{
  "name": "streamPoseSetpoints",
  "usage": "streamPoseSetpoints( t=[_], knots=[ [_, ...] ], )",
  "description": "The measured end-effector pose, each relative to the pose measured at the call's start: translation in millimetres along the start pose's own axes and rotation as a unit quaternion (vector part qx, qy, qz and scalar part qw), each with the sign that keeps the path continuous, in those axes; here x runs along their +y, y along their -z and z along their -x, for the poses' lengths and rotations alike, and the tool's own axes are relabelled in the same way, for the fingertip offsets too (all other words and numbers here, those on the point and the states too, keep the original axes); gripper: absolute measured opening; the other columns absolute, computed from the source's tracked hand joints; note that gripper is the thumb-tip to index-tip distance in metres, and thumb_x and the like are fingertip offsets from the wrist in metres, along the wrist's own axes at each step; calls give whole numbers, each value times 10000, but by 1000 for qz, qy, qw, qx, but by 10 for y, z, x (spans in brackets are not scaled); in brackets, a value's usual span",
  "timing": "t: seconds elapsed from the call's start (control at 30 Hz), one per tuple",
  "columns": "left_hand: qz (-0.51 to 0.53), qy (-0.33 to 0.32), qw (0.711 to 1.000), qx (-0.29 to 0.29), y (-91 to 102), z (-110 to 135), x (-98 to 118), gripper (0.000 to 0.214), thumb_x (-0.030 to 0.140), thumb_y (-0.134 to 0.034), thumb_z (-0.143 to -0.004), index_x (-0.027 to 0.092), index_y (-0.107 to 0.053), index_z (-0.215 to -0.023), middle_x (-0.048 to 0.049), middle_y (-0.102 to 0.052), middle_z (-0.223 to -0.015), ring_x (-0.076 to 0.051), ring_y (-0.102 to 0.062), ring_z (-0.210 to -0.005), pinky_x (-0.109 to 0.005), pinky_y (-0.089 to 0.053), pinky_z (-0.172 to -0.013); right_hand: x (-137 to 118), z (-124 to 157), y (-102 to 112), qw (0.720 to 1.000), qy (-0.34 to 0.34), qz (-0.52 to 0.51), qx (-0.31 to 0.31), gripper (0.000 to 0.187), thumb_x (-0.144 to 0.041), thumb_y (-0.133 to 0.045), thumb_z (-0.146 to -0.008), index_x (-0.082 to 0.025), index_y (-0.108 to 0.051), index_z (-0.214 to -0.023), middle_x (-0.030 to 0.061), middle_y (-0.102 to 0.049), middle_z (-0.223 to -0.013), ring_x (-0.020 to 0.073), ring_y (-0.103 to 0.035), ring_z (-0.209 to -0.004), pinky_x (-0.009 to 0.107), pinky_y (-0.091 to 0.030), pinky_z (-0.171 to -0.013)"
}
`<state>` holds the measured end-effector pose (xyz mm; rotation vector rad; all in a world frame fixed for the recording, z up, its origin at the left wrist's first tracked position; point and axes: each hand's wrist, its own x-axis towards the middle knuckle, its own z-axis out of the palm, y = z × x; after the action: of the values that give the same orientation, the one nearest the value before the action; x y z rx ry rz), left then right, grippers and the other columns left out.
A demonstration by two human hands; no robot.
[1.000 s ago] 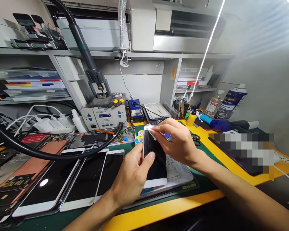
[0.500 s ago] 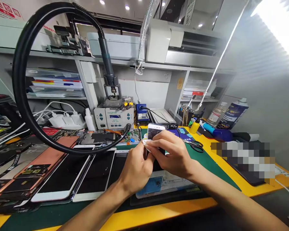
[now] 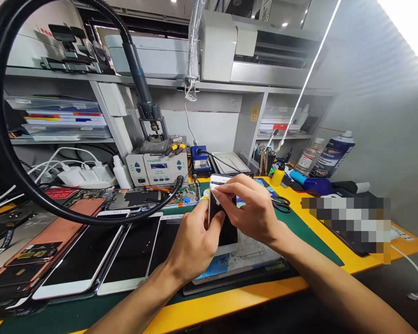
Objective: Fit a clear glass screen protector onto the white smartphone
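Note:
My left hand (image 3: 191,241) grips a white smartphone (image 3: 226,232) with a dark screen, holding it upright above the bench by its left edge. My right hand (image 3: 254,208) pinches a small white wipe (image 3: 215,194) and presses it on the upper part of the phone's screen. Under the phone lies a blue and white work mat (image 3: 244,262) on the green bench mat (image 3: 299,232).
Several white phones (image 3: 90,255) and opened phone frames (image 3: 45,241) lie in a row at left. A hot-air station (image 3: 156,167) with a thick black hose (image 3: 7,153) stands behind. Bottles (image 3: 330,153), scissors (image 3: 282,202), a tool cup and a dark tablet sit at right.
The right hand's wipe went from the phone's top down to its middle and back up near the top. The view shifted with my head.

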<state>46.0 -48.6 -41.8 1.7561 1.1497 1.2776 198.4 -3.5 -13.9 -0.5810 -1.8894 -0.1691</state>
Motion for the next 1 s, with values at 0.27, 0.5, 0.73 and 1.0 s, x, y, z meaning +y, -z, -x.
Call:
streamPoseSetpoints(
  t=[0.27, 0.5, 0.73, 1.0],
  knots=[
    [40, -8, 999, 1, 2, -70, -70, 76, 243, -585, -928, 178, -592, -965, -20, -644, -837, -170, -559, -742, -278, -466, -691, -17, 96, 20, 994, 50, -21, -93, 92, -127, -631, -924, -129, -706, -870, 84, -670, -753, 169, -580, -689, 306, -482, -625],
    [86, -6, 996, -25, -40, -33, -31, 109, 272, -577, -962, 180, -596, -1016, -31, -657, -909, -166, -573, -799, -270, -474, -721, 44, 102, 108, 996, 68, 11, -60, 34, -116, -660, -893, -133, -688, -883, 66, -661, -742, 159, -563, -671, 303, -476, -615],
    [109, 43, 993, -14, 24, -10, 61, 213, 385, -635, -933, 176, -638, -975, -23, -665, -839, -175, -592, -758, -289, -483, -733, 241, -1, 338, 981, -129, 2, 148, 45, -162, -678, -888, -186, -646, -909, 35, -655, -832, 141, -597, -706, 295, -499, -664],
    [251, 88, 959, -98, 7, -31, 105, 207, 304, -600, -969, 179, -652, -1127, -25, -667, -936, -162, -597, -867, -290, -482, -831, 399, -84, 443, 886, -392, -247, -10, 232, -133, -498, -742, -149, -725, -787, -42, -466, -477, 92, -401, -418, 212, -298, -397]
  ],
)
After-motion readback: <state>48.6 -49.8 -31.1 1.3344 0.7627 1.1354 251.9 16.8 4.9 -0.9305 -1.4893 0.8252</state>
